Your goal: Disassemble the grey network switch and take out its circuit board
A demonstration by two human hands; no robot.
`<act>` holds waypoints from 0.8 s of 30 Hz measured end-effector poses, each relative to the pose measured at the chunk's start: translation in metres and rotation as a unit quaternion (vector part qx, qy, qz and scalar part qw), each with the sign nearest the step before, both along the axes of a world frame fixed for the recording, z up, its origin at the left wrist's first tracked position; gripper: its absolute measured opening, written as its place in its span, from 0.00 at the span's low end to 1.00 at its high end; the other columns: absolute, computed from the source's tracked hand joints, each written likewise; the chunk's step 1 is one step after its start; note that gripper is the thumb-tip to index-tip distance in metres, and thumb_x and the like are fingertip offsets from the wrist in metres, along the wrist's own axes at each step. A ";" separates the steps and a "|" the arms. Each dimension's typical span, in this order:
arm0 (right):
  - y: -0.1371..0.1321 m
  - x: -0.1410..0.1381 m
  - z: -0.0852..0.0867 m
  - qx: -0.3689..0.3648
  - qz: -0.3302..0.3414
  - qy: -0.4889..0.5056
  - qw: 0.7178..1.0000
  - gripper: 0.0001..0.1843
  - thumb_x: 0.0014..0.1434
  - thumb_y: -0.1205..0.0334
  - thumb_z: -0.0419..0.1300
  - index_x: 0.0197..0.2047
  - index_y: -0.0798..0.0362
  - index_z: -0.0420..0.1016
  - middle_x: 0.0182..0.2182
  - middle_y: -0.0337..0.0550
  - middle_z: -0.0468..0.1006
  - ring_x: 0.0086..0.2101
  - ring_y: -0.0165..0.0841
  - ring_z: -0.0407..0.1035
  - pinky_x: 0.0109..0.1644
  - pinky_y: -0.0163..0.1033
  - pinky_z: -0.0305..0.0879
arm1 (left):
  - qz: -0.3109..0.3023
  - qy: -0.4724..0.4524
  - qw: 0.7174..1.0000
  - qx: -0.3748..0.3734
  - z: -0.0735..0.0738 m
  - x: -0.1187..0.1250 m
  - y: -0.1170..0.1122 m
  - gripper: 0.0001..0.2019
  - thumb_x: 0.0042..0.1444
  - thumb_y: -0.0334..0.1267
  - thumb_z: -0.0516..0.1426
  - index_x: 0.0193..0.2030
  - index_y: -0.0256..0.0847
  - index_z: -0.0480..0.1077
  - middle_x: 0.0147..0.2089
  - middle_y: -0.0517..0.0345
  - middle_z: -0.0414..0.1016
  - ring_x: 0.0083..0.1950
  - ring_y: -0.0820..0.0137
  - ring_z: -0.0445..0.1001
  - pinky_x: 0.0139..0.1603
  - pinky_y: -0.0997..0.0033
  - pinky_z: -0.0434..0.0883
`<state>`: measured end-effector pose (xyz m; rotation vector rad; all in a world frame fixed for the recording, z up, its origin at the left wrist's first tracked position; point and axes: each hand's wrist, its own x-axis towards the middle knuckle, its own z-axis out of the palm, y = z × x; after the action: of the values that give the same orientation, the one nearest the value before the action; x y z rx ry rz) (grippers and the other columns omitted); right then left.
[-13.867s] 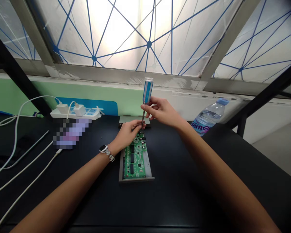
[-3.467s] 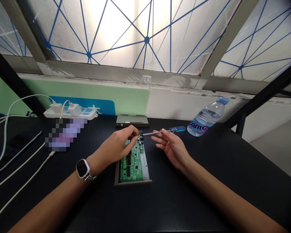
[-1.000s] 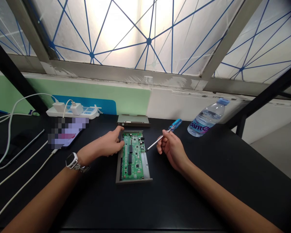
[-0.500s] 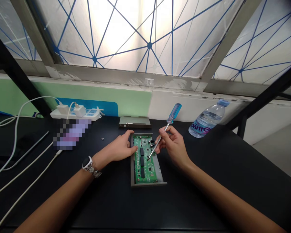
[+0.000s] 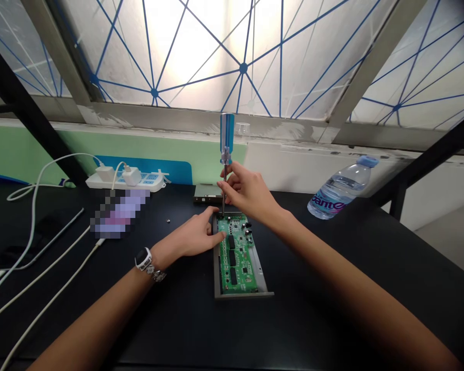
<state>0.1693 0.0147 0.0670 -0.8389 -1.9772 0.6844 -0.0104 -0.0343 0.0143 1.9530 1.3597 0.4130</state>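
Note:
A green circuit board [image 5: 242, 263] lies in a grey metal tray-like housing [image 5: 243, 296] on the black table. My left hand [image 5: 197, 232] grips the housing's upper left side, its thumb over the board's edge and its fingers at the far corner. My right hand [image 5: 247, 190] pinches the metal shaft of a screwdriver [image 5: 227, 136] with a clear blue handle. The screwdriver stands nearly upright, its tip down at the board's far left corner. Whether the tip sits in a screw is too small to tell.
Behind the housing lies a flat grey metal piece [image 5: 204, 194]. A tiny screw [image 5: 168, 221] rests left of my left hand. A white power strip [image 5: 96, 181] with chargers and cables, a blurred-out phone [image 5: 119, 214] and a tilted-looking water bottle [image 5: 340, 190] stand around.
My right hand has moved left and away from me, bringing the screwdriver from above the board's middle to its far left corner, now upright. My left hand keeps its hold.

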 end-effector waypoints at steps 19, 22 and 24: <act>0.003 0.003 -0.031 0.007 -0.032 0.022 0.999 0.06 0.67 0.56 0.59 0.44 0.47 0.68 0.25 0.34 0.75 0.25 0.32 0.73 0.35 0.40 0.67 | -0.011 0.036 0.997 0.062 -0.009 -0.001 0.002 0.31 0.62 0.51 0.56 0.69 0.41 0.58 0.26 0.64 0.72 0.26 0.64 0.72 0.25 0.68 0.57; 0.003 0.003 -0.031 0.013 -0.033 0.010 0.999 0.05 0.68 0.56 0.58 0.44 0.47 0.68 0.25 0.34 0.75 0.25 0.32 0.74 0.35 0.40 0.67 | -0.015 0.037 0.997 0.061 -0.008 -0.001 0.001 0.31 0.62 0.51 0.56 0.69 0.41 0.58 0.26 0.63 0.72 0.26 0.64 0.72 0.25 0.68 0.57; 0.003 0.003 -0.031 0.016 -0.034 0.007 0.999 0.06 0.69 0.56 0.58 0.45 0.47 0.67 0.26 0.35 0.75 0.25 0.32 0.75 0.35 0.40 0.67 | -0.014 0.037 0.997 0.060 -0.008 -0.001 0.001 0.31 0.62 0.51 0.56 0.69 0.41 0.58 0.26 0.64 0.72 0.25 0.64 0.72 0.24 0.68 0.57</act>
<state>0.1722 0.0177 0.0361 -0.8752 -1.9343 0.6159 -0.0111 -0.0330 0.0067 2.1022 1.3795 0.4216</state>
